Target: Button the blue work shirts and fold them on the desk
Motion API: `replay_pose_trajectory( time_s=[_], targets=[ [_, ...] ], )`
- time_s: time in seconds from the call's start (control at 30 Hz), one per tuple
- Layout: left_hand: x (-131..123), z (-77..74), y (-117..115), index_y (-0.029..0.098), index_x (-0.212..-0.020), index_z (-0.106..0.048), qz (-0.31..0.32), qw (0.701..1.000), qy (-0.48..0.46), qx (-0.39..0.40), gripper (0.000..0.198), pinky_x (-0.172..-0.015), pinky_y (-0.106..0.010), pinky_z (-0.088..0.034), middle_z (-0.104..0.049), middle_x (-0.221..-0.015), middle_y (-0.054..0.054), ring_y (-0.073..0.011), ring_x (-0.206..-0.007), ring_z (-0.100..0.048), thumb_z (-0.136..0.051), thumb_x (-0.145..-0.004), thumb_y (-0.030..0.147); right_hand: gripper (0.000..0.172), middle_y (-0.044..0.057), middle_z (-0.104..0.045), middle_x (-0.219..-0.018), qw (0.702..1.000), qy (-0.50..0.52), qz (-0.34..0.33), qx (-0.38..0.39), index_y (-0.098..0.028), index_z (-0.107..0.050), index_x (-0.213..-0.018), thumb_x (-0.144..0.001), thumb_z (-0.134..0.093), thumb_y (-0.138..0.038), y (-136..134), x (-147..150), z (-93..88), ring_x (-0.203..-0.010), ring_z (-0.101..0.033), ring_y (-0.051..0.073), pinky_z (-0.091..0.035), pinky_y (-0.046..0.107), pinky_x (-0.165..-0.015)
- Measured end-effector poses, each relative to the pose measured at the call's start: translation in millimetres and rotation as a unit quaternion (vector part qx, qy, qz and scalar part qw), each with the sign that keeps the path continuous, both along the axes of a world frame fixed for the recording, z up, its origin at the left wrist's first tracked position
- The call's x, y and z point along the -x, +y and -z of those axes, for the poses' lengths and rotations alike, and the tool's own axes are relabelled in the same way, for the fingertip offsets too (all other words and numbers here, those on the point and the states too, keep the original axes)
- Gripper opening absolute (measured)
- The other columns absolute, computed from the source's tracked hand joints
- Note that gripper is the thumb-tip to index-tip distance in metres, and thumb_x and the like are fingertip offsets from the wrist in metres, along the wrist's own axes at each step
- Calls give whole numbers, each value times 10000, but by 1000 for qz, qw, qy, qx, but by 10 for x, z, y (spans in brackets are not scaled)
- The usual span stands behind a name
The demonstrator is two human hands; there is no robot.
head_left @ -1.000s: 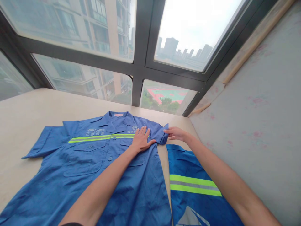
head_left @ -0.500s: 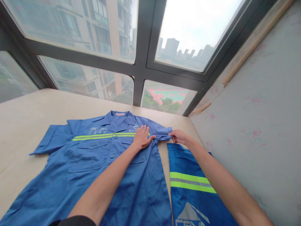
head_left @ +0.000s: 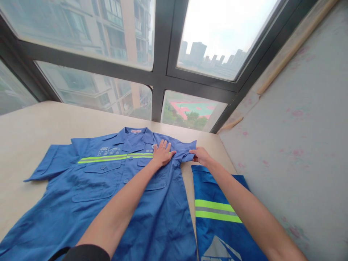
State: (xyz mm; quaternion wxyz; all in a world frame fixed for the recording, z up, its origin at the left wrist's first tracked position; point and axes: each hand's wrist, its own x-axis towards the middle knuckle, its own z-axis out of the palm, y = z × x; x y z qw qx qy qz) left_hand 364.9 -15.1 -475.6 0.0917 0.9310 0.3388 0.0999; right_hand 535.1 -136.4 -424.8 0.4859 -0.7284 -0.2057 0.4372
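A blue short-sleeved work shirt [head_left: 108, 181] lies spread front side up, its collar toward the window and a yellow-green reflective stripe across the chest. My left hand [head_left: 162, 154] rests flat on the chest on the right, fingers spread, partly covering the stripe and the printed white lettering. At the cuff of the right-hand sleeve [head_left: 185, 150], my right hand [head_left: 200, 155] pinches the fabric between thumb and fingers. The other sleeve [head_left: 58, 159] lies out to the left. My left forearm hides part of the shirt front.
A second blue garment [head_left: 214, 232] with a wide reflective band and a grey print lies to the right, partly under my right forearm. Behind the pale sill [head_left: 89, 116] stands a grey-framed window [head_left: 159, 72]. A papered wall [head_left: 293, 137] borders the right side.
My right hand has drawn the sleeve cuff slightly inward, and the sleeve is now more bunched with its upper corner raised. My left hand stays on the chest. The view has shifted slightly.
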Motion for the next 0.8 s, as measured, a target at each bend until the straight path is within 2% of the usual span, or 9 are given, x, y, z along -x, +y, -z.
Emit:
replay_pose_trajectory(
  time_s=[0.1,0.23,0.3,0.43,0.53,0.6,0.67,0.73,0.8],
  targets=[
    [-4,42,7,218,-1490,-389,22,1000,3,15,694,-1149,-619,-133,-313,-1581,-137,-313,-1476,-226,-181,-963,620,82,-7,-624,-593,999,-36,16,-13,-174,-585,-742,-727,-649,-126,-83,13,-44,-510,-587,130,-520,254,-505],
    [-54,40,-43,213,-1508,-357,49,998,2,29,772,-1159,-629,-94,-286,-1591,-136,-320,-1483,-207,-167,-929,688,30,-8,-624,-600,994,-100,35,-28,-172,-610,-740,-717,-627,-177,-181,29,-154,-537,-584,138,-515,258,-519],
    [-85,39,-75,219,-1508,-355,56,998,-2,34,785,-1162,-629,-80,-280,-1594,-132,-321,-1486,-198,-178,-918,705,68,-8,-629,-615,986,-160,38,-39,-172,-632,-759,-730,-612,-229,-193,49,-207,-564,-580,142,-486,243,-519],
    [-131,34,-89,247,-1441,-461,55,993,-57,83,643,-1167,-623,-62,-353,-1567,-106,-306,-1480,-227,-256,-952,613,225,21,-680,-716,954,-292,-11,-68,-175,-665,-929,-794,-538,-303,-142,177,-318,-669,-622,176,-484,254,-585],
    [-127,-1,-48,256,-1279,-606,29,974,-169,146,454,-1189,-525,-157,-528,-1451,-62,-252,-1412,-375,-346,-963,453,343,28,-708,-828,930,-357,-69,-65,-204,-616,-1133,-801,-572,-275,-68,389,-399,-739,-643,179,-503,279,-706],
    [-100,-41,-7,225,-1204,-635,-13,959,-229,167,434,-1161,-421,-277,-608,-1356,-59,-202,-1326,-475,-290,-974,355,437,40,-714,-915,906,-403,-119,-52,-218,-561,-1236,-800,-593,-231,-21,579,-429,-791,-654,190,-501,304,-774],
    [-58,-80,38,176,-1170,-627,-73,941,-276,180,506,-1089,-369,-377,-647,-1266,-91,-191,-1235,-538,-170,-985,291,478,72,-709,-1009,869,-457,-184,-40,-210,-528,-1289,-815,-572,-173,14,786,-417,-883,-663,223,-493,334,-827],
    [-6,-104,81,142,-1136,-616,-133,916,-319,203,585,-1003,-368,-447,-667,-1170,-126,-209,-1137,-588,-69,-989,289,454,111,-695,-1067,819,-514,-253,-27,-186,-531,-1289,-838,-523,-124,35,981,-359,-971,-656,260,-486,360,-858],
    [52,-106,115,132,-1089,-618,-178,887,-352,240,630,-911,-379,-492,-679,-1085,-137,-230,-1038,-627,-39,-996,364,406,134,-681,-1093,769,-551,-324,-23,-170,-552,-1261,-862,-498,-115,35,1137,-271,-1017,-646,280,-489,372,-868]
  ],
)
